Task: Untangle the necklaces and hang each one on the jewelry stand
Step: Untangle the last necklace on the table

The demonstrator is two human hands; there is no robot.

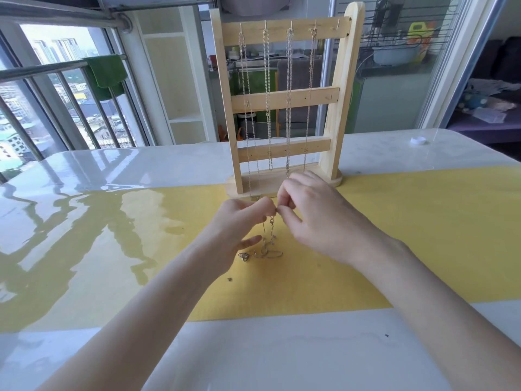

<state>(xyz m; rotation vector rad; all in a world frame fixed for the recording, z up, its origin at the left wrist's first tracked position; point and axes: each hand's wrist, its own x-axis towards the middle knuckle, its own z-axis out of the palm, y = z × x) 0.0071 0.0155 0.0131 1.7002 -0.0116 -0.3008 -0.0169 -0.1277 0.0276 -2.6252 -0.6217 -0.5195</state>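
A wooden jewelry stand (284,97) stands upright at the table's middle, with several thin chains (267,94) hanging from the hooks on its top bar. In front of its base my left hand (239,224) and my right hand (307,218) meet fingertip to fingertip, both pinching the upper end of a tangled necklace (267,241). Its chain with a clasp dangles down from my fingers. The lower part lies in a small knotted heap on the yellow mat (394,235).
The glossy white table (84,170) carries the yellow mat. A small white cap (417,140) lies at the far right. A tiny dark bit (230,279) sits on the mat near my left forearm. A balcony railing is beyond the table on the left.
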